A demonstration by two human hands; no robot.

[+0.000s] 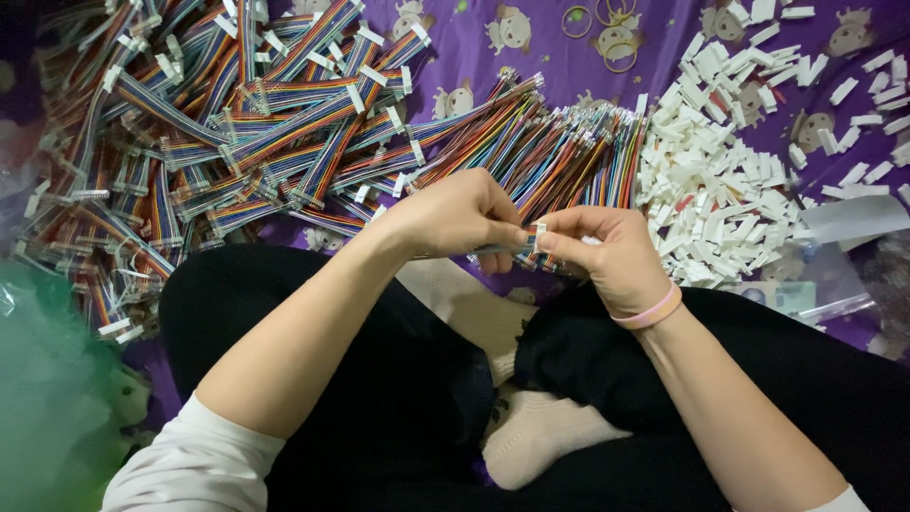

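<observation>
- Both hands meet right in the middle, over the lap. The left hand (455,216) is curled, fingertips pinched on a short multicoloured ribbon cable (500,248) that pokes out toward the other hand.
- The right hand (607,248) pinches a small white connector (538,230) between thumb and forefinger, right at the end of that cable. The two hands are basically touching at the fingertips; whether the connector is fully seated on the wires is too small to tell.
- There's a pink band (652,311) around the right wrist.
- Just behind the hands lies a fanned bundle of loose rainbow wires (559,156) with bare ends, no housings on them.
- To the right of that, a big heap of white plastic connector housings (720,180), with stragglers scattered further right.
- To the left, a much bigger pile of cables with white connectors fitted (237,123), all tangled over each other.
- Everything sits on a purple cloth (483,57) with little cartoon animal prints. No real bins or trays, just piles on the cloth.
- A few rubber bands (602,28) lie at the top edge.
- A clear plastic bag (834,305) lies at the right; what's in it I can't tell. Something green and blurry (47,398) fills the lower left corner.
- The person sits cross-legged in black trousers (379,379) and white socks (536,431).
</observation>
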